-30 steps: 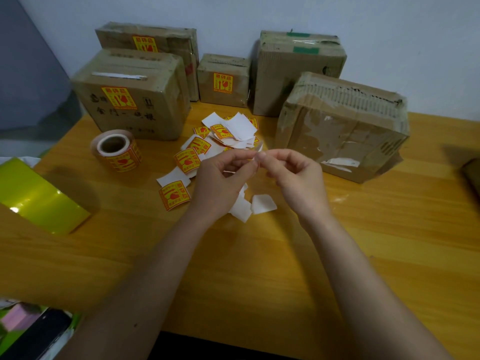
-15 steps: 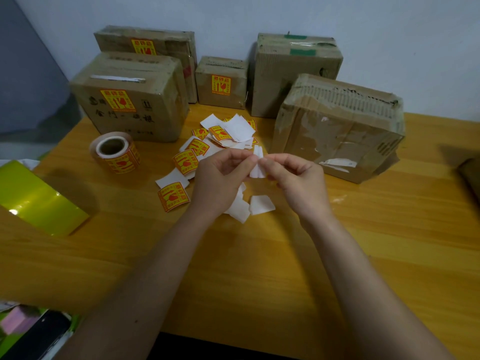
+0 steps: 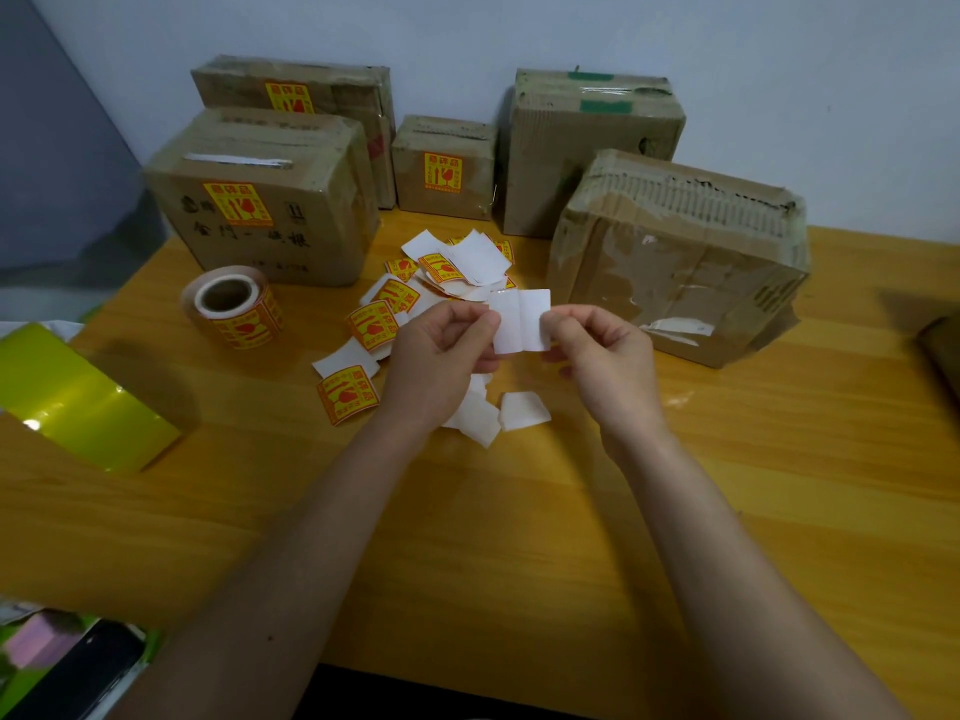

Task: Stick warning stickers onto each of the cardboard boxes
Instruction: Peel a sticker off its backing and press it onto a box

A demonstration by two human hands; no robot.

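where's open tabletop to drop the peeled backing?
Bare table nearest the camera, between the forearms, and on the right, in front of the torn box. Crowded: loose stickers beyond the left hand, the sticker roll and yellow tape roll on the left.

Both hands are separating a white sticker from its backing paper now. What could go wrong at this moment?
The peeled white sticker piece, pinched by the right hand, could curl and stick to itself or to the fingers. The left hand may drop the white backing paper among the loose stickers, confusing used and unused ones.
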